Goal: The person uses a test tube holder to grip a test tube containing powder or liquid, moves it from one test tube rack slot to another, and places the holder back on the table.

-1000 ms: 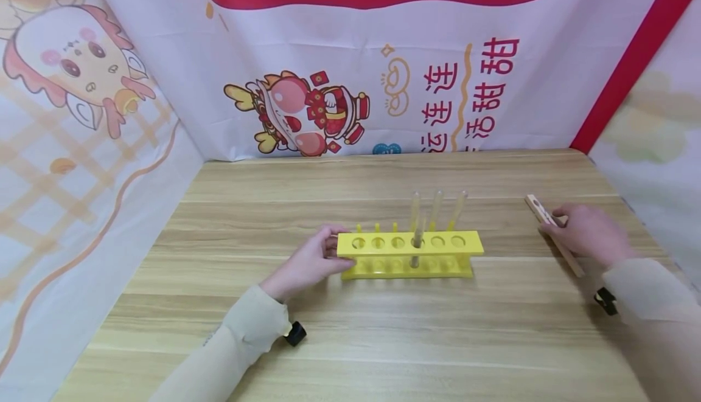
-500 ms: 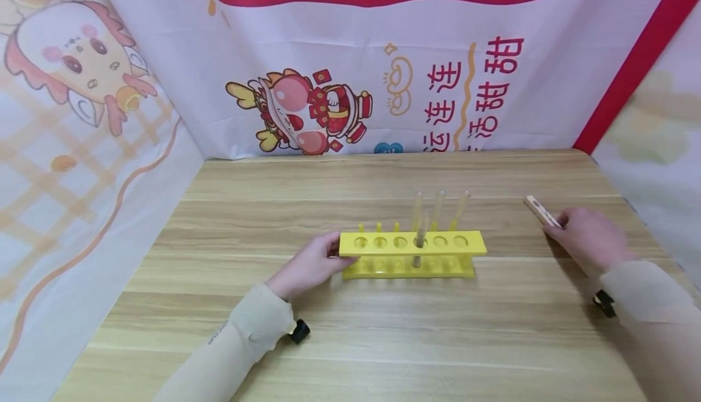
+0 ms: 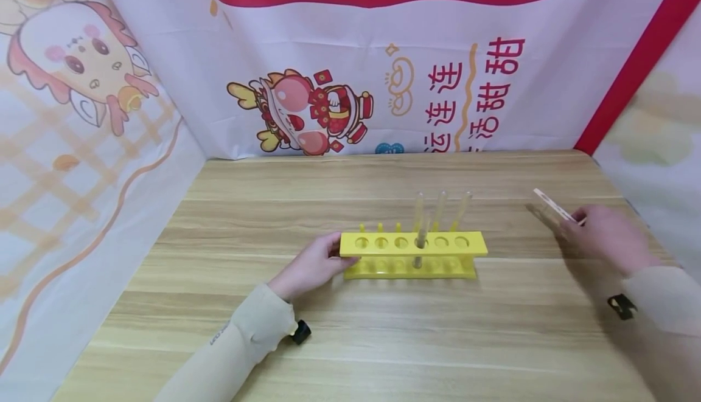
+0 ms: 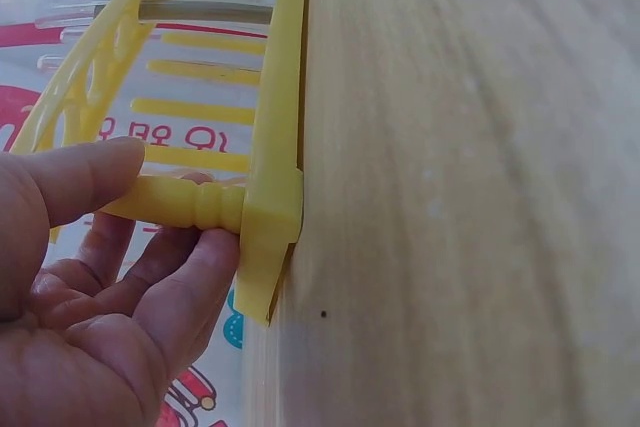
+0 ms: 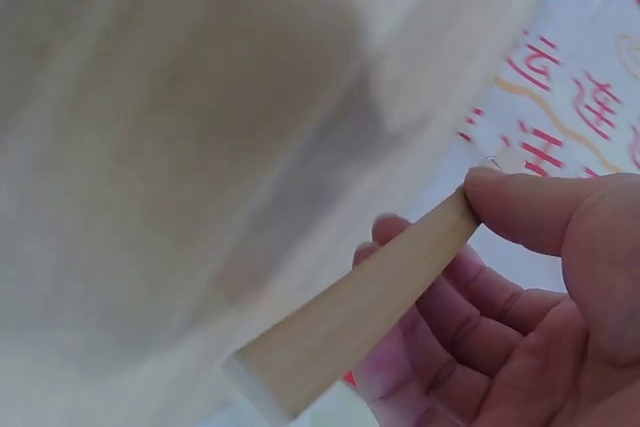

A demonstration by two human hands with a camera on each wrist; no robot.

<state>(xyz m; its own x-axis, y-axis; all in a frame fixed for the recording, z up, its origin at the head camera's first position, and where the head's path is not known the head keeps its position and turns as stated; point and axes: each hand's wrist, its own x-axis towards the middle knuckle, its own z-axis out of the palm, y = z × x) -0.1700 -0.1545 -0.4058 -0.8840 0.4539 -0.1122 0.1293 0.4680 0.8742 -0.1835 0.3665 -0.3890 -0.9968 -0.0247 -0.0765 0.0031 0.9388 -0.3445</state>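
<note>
Gripping yellow test-tube rack (image 3: pixel 408 252) with left hand (image 3: pixel 312 268), pinching wooden test-tube clamp (image 5: pixel 368 297) above tabletop (image 3: pixel 383 341) with right hand (image 3: pixel 613 238); likely at pick-up, next needing carrying left toward rack.

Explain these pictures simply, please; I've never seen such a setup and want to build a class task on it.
There is no machine here, just a person working bare-handed. The wide view comes from a camera worn on the head; the close views come from one on each wrist. On the wood-grain table stands a yellow test tube rack. One test tube sits in a hole in it, and three more test tubes stand on pegs behind. The left hand grips the rack's end post. The right hand holds a wooden test tube clamp above the table.
</note>
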